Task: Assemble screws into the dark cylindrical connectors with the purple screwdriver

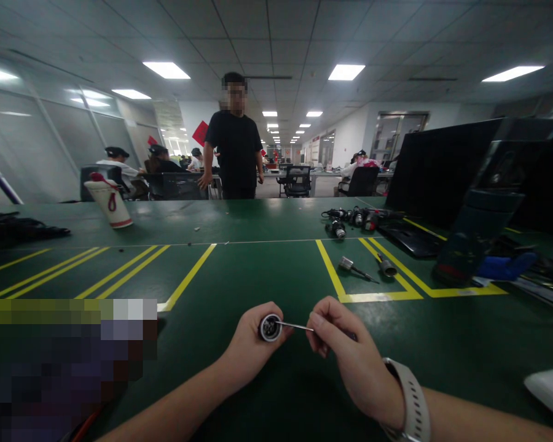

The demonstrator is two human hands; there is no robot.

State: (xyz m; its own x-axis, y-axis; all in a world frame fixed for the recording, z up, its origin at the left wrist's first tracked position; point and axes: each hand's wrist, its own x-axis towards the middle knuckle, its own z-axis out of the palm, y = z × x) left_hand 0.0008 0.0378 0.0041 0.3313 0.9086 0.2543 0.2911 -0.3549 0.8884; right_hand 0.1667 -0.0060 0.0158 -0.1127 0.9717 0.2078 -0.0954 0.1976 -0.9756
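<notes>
My left hand (258,334) is wrapped around a round black connector (271,328) with a silvery rim. Its open end faces me, and small details inside are too fine to make out. Pinched in my right hand (341,344) is a thin screwdriver (297,326) whose metal shaft points left, its tip at the connector's opening. Most of the handle is hidden by my fingers. Beyond my right hand, a metal connector part with a thin dark stem (350,265) and a short metal sleeve (387,266) lie inside the yellow tape marks.
More connectors with cables (338,228) lie farther back on the green table (258,264). A dark bottle (477,233) and a monitor (437,166) stand at right, a white cup (110,201) at left. A person in black (234,147) stands across the table. The lower left is pixelated.
</notes>
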